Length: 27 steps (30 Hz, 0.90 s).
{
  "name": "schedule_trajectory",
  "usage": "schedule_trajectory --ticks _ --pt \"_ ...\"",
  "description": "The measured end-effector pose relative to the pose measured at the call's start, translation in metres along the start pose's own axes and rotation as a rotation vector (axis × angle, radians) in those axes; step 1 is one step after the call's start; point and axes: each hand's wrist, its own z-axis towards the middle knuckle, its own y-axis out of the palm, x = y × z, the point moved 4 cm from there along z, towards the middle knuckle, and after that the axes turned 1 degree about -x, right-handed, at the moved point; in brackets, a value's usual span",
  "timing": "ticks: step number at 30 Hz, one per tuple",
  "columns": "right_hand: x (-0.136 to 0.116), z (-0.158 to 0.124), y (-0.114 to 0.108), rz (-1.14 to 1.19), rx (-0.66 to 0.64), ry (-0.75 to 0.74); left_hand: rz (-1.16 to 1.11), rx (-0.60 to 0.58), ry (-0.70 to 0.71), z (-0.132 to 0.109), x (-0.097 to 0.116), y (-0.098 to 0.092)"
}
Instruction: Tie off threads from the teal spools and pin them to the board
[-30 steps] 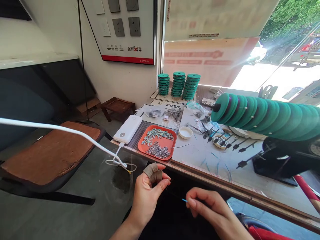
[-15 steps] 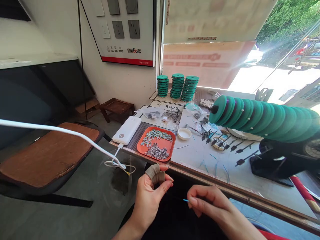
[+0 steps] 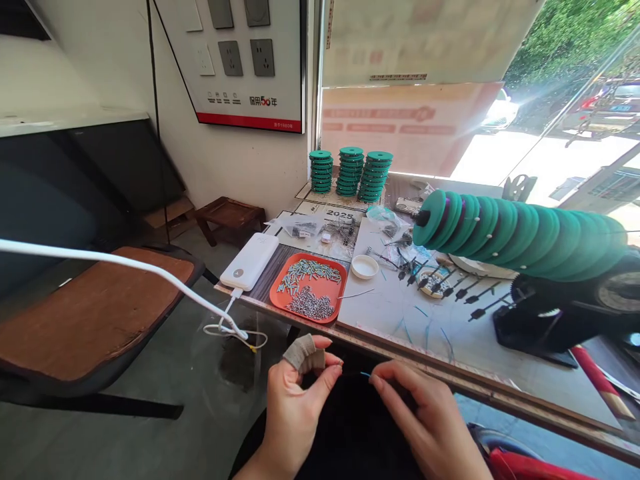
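My left hand (image 3: 297, 407) is closed in a pinch, thumb pressed to the index finger, with beige cloth wraps (image 3: 306, 355) around its fingers. Whatever lies between those fingertips is too small to make out. Just to the right, my right hand (image 3: 417, 407) pinches a thin blue strand (image 3: 365, 374), whose free end points toward the left fingertips, a short gap apart. Both hands are in front of the table edge, over a dark lap. Beyond them an orange tray (image 3: 334, 317) carries small greenish rods (image 3: 307, 270) and a heap of small silvery metal pieces (image 3: 311, 305).
A white power bank (image 3: 249, 260) with a cable is left of the tray. A small white dish (image 3: 365, 267) sits right of it. Green spools (image 3: 500, 233) fill a black stand (image 3: 540, 330) at right; stacked green spools (image 3: 351, 172) stand behind. Blue offcuts (image 3: 447, 343) lie about.
My right hand has risen and come slightly nearer the left, bringing the blue strand up close to the left fingertips. My left hand keeps its pinch. The whole view has shifted slightly.
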Motion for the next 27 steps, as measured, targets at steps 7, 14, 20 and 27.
schedule_trajectory --ticks 7,14,20,27 --pt "-0.001 -0.008 0.001 -0.045 0.120 -0.092 0.146 0.082 0.099 -0.001 -0.002 -0.002" --pt "-0.009 -0.005 0.011 -0.044 0.108 -0.151 0.334 0.102 0.283 -0.005 0.003 0.000" --pt "-0.009 0.000 0.030 -0.036 0.057 -0.119 0.416 0.114 0.355 -0.009 0.003 -0.005" --pt "-0.012 0.003 0.035 -0.099 0.072 -0.141 0.487 0.116 0.441 -0.015 0.004 -0.008"
